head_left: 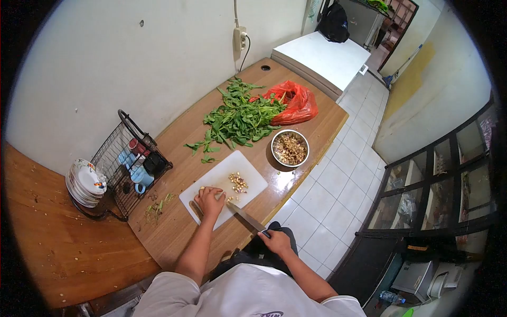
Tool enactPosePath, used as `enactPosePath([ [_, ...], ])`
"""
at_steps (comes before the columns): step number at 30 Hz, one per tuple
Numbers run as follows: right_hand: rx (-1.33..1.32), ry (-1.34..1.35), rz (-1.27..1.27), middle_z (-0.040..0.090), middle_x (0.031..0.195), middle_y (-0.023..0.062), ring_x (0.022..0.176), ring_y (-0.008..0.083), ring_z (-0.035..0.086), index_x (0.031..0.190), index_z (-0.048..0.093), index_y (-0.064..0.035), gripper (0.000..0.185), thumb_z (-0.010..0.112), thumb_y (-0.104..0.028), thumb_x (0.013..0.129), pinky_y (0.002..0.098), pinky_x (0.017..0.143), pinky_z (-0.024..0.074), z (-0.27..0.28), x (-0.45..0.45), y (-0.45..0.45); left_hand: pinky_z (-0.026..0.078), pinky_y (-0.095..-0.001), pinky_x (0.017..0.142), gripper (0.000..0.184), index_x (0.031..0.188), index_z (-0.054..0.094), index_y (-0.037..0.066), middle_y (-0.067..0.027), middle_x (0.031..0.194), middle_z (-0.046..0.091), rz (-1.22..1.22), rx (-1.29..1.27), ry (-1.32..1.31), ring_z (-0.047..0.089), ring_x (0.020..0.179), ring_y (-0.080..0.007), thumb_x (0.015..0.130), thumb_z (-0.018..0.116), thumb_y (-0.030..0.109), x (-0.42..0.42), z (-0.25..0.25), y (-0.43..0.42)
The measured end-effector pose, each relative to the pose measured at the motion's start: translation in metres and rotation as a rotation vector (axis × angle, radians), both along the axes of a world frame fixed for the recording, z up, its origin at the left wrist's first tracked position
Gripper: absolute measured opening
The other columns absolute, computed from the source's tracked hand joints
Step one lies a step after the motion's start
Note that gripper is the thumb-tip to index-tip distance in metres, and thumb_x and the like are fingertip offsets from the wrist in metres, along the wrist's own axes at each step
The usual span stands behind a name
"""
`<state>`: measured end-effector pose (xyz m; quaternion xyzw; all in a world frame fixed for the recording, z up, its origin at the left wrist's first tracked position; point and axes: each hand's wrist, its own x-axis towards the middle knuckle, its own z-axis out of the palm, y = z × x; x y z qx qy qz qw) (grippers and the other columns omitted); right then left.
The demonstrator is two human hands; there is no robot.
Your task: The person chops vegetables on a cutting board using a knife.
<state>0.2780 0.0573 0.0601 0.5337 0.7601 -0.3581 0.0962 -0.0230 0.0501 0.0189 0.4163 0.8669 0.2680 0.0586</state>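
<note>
My right hand [275, 242] grips the dark handle of a knife [246, 216]. The blade points up and left, and its tip lies on the white cutting board [249, 164] close to the fingers of my other hand. On the board's near part, my left hand [210, 201] is closed with bent fingers pressed down. Whatever lies under those fingers is mostly hidden. Small pale and brownish chopped pieces [238, 182] are scattered on the board beyond the blade. To the right, a metal bowl [305, 141] holds many more chopped bits.
Leafy greens [240, 117] spread over the wooden table, partly in a red plastic bag [301, 105]. At left, a black wire rack [124, 182] holds cups beside stacked plates [84, 182]. Plant trimmings [157, 208] lie near the rack. A white chest-like surface [322, 55] adjoins the far end.
</note>
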Motion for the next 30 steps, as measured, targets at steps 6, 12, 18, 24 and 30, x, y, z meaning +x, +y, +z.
enactPosePath([
  [6, -0.186, -0.006, 0.067, 0.073, 0.096, 0.0233, 0.097, 0.0413, 0.069, 0.102, 0.076, -0.0088, 0.07, 0.044, -0.071, 0.094, 0.049, 0.088, 0.0537, -0.019, -0.025, 0.006, 0.028, -0.0453, 0.102, 0.011, 0.081, 0.078, 0.023, 0.0024, 0.101, 0.066, 0.085, 0.0, 0.026, 0.054, 0.109, -0.0216, 0.076, 0.082, 0.032, -0.004, -0.003, -0.024],
  [12, -0.152, 0.068, -0.059, 0.072, 0.104, 0.0258, 0.105, 0.0425, 0.067, 0.11, 0.076, -0.0099, 0.072, 0.044, -0.073, 0.093, 0.0477, 0.093, 0.0521, -0.029, -0.045, 0.03, 0.03, -0.0473, 0.103, 0.009, 0.082, 0.078, 0.025, 0.0031, 0.103, 0.067, 0.165, -0.001, -0.008, 0.054, 0.113, -0.0231, 0.076, 0.082, 0.031, 0.007, 0.003, -0.056],
  [18, -0.193, 0.046, 0.094, 0.071, 0.107, 0.0249, 0.106, 0.0423, 0.067, 0.114, 0.075, -0.0112, 0.071, 0.045, -0.072, 0.093, 0.0479, 0.094, 0.0518, -0.021, -0.039, 0.031, 0.032, -0.0482, 0.103, 0.01, 0.084, 0.079, 0.025, 0.0027, 0.106, 0.067, 0.198, -0.04, -0.055, 0.054, 0.118, -0.0238, 0.076, 0.082, 0.03, 0.004, 0.002, -0.068],
  [24, -0.15, 0.063, 0.01, 0.072, 0.106, 0.0235, 0.104, 0.0397, 0.069, 0.113, 0.075, -0.0098, 0.07, 0.045, -0.071, 0.094, 0.048, 0.093, 0.0529, -0.011, -0.035, 0.033, 0.031, -0.0478, 0.105, 0.013, 0.085, 0.079, 0.025, 0.0024, 0.107, 0.067, 0.178, -0.038, -0.02, 0.053, 0.118, -0.0235, 0.074, 0.083, 0.03, -0.004, 0.012, -0.068],
  [30, -0.094, -0.047, 0.081, 0.072, 0.107, 0.0229, 0.105, 0.0412, 0.068, 0.116, 0.074, -0.0149, 0.068, 0.045, -0.072, 0.093, 0.0479, 0.092, 0.0532, -0.014, -0.031, 0.038, 0.029, -0.048, 0.106, 0.021, 0.092, 0.079, 0.025, 0.0016, 0.109, 0.067, 0.108, -0.035, -0.05, 0.052, 0.117, -0.0237, 0.073, 0.083, 0.032, -0.019, -0.001, -0.07],
])
